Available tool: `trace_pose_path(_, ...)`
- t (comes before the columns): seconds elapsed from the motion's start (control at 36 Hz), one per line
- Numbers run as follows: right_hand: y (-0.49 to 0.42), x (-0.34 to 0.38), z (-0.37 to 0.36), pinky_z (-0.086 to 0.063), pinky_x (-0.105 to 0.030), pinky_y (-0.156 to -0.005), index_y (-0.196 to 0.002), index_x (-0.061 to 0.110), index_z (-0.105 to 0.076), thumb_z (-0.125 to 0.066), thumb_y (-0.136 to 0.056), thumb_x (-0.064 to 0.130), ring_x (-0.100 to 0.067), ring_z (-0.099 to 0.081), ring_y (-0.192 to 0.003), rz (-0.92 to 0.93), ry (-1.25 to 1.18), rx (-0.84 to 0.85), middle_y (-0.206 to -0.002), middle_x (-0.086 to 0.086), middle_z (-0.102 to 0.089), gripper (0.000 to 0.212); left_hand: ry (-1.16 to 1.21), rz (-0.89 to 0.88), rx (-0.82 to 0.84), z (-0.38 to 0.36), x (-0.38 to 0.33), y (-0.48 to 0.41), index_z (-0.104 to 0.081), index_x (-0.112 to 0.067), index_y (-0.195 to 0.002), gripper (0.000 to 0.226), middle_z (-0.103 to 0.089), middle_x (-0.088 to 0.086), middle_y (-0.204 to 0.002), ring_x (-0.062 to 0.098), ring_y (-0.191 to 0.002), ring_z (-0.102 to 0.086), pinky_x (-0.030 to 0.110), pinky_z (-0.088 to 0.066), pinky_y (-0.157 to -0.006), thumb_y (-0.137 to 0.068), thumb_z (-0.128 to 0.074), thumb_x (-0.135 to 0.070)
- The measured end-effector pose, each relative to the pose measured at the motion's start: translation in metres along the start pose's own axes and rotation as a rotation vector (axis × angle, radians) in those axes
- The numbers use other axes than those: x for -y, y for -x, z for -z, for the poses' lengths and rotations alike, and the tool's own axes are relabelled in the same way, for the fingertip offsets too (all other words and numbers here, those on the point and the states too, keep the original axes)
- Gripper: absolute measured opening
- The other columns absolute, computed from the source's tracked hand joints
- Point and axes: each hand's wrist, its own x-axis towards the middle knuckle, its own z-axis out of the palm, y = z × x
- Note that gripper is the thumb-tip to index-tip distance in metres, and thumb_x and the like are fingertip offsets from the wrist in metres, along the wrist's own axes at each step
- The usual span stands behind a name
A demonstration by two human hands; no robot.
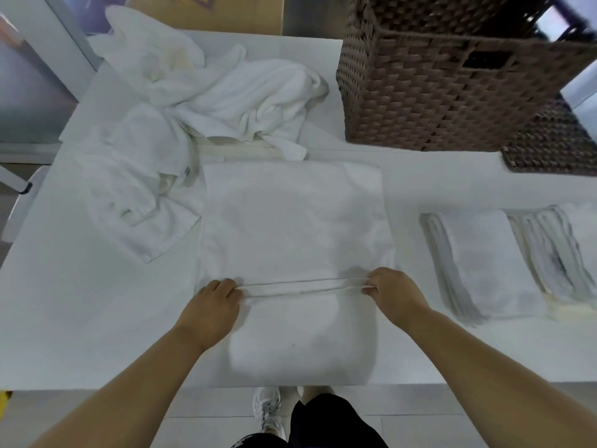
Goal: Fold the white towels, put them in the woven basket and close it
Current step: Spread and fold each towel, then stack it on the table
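— How far along was the folding?
— Partway. One white towel (290, 221) lay flat on the table (80, 334), near the person, with both hands on its near edge. The left hand (216, 305) pinched the left end of that edge and the right hand (394, 292) pinched the right end. Their fingers were curled onto the cloth and the hem was stretched taut between them.
— Was anything finished?
— Two folded stacks (484, 263) sat side by side on the right of the table. I judged those done but not packed.
— And what was left?
— A crumpled heap of towels (210, 98) lay at the far left, none of it folded. The woven basket (420, 98) stood at the far right, well apart from the hands. Its inside was hidden, so I could not tell whether it held anything. A flat woven piece (555, 147), probably the lid, lay just right of it, so the basket was not closed.
— So, overall?
— Around the middle: this fold, the heap, the packing and the closing all remained
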Motion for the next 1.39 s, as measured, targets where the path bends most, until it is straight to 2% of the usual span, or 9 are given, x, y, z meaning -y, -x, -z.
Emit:
trace_pose_path(0.06, 0.001, -0.001, 0.008, -0.047, -0.029, -0.083, -0.106, 0.009, -0.066, -0.054, -0.095, 0.03, -0.023, -0.061, -0.097, -0.003, 0.022, -0.009, -0.106, -0.003, -0.064, 0.027, 0.065, 0.042, 0.046, 0.008, -0.002, -0.004, -0.072, -0.008, -0.076, 0.013, -0.067, 0.006, -0.082, 0.024, -0.06, -0.064, 0.029, -0.056, -0.053, -0.067, -0.08, -0.007)
trace_pose_path(0.17, 0.001, -0.001, 0.034, -0.047, -0.031, -0.079, -0.099, 0.012, -0.067, -0.056, -0.093, 0.035, -0.023, -0.061, -0.094, 0.007, 0.075, -0.05, -0.101, -0.003, -0.065, 0.026, 0.14, 0.145, 0.107, 0.035, 0.004, -0.016, -0.068, -0.012, -0.109, 0.026, -0.062, 0.003, -0.109, 0.022, -0.098, -0.061, 0.03, -0.046, -0.083, -0.096, -0.051, -0.026)
trace_pose_path(0.42, 0.011, 0.032, 0.161, -0.038, -0.029, -0.067, -0.07, 0.014, -0.063, -0.069, -0.083, 0.035, -0.02, -0.053, -0.076, 0.059, 0.081, -0.306, -0.082, -0.003, -0.061, 0.025, 0.146, 0.105, -0.147, 0.175, 0.033, -0.054, -0.073, -0.012, -0.103, 0.023, -0.068, 0.003, -0.109, 0.022, -0.1, -0.061, 0.029, -0.044, -0.088, -0.088, -0.064, -0.027)
trace_pose_path(0.53, 0.04, 0.051, 0.229, -0.037, -0.025, -0.059, -0.055, 0.019, -0.052, -0.081, -0.069, 0.037, -0.015, -0.05, -0.065, 0.087, 0.094, -0.168, -0.065, 0.005, -0.055, 0.037, 0.199, 0.093, -0.038, 0.248, 0.036, -0.054, -0.073, -0.031, -0.079, 0.004, -0.066, -0.016, -0.079, 0.003, -0.071, -0.054, 0.019, -0.039, -0.066, -0.076, -0.076, -0.031)
trace_pose_path(0.61, 0.063, 0.063, 0.265, -0.041, -0.025, -0.055, -0.057, 0.019, -0.056, -0.086, -0.063, 0.033, -0.011, -0.049, -0.058, 0.1, 0.038, -0.027, -0.062, 0.007, -0.055, 0.034, 0.174, 0.091, 0.127, 0.289, 0.035, -0.049, -0.061, -0.04, -0.051, 0.029, -0.056, -0.022, -0.053, 0.001, -0.057, -0.047, 0.019, -0.033, -0.056, -0.068, -0.082, -0.029)
trace_pose_path(0.83, 0.092, 0.079, 0.305, -0.038, -0.024, -0.056, -0.061, 0.019, -0.053, -0.087, -0.061, 0.024, -0.011, -0.049, -0.062, 0.141, 0.054, -0.017, -0.068, 0.007, -0.057, 0.035, 0.146, 0.046, 0.307, 0.335, 0.031, -0.047, -0.065, -0.04, -0.059, 0.029, -0.059, -0.021, -0.063, 0.001, -0.062, -0.05, 0.016, -0.037, -0.058, -0.064, -0.081, -0.017)
trace_pose_path(1.19, 0.061, 0.068, 0.293, -0.042, -0.024, -0.055, -0.086, 0.021, -0.055, -0.073, -0.077, 0.006, -0.016, -0.054, -0.076, 0.147, -0.094, -0.429, -0.084, 0.004, -0.059, 0.025, 0.072, 0.022, -0.224, 0.324, 0.046, -0.058, -0.068, -0.023, -0.085, 0.025, -0.064, -0.007, -0.089, 0.012, -0.083, -0.055, 0.013, -0.037, -0.068, -0.083, -0.058, 0.0)
trace_pose_path(1.31, 0.067, 0.064, 0.298, -0.05, -0.024, -0.076, -0.111, 0.025, -0.064, -0.071, -0.081, 0.006, -0.011, -0.059, -0.086, 0.169, -0.127, -0.504, -0.091, 0.008, -0.063, 0.037, 0.086, 0.044, -0.33, 0.338, 0.043, -0.048, -0.055, -0.031, -0.101, 0.03, -0.055, -0.01, -0.089, -0.002, -0.073, -0.048, 0.007, -0.034, -0.065, -0.091, -0.051, -0.003)
trace_pose_path(1.39, 0.078, 0.063, 0.295, -0.048, -0.017, -0.066, -0.092, 0.026, -0.07, -0.075, -0.079, 0.009, -0.004, -0.06, -0.079, 0.183, -0.138, -0.436, -0.085, 0.011, -0.066, 0.022, 0.098, 0.041, -0.313, 0.333, 0.041, -0.04, -0.051, -0.031, -0.11, 0.032, -0.056, -0.009, -0.095, -0.005, -0.073, -0.048, 0.005, -0.035, -0.064, -0.092, -0.051, -0.004)
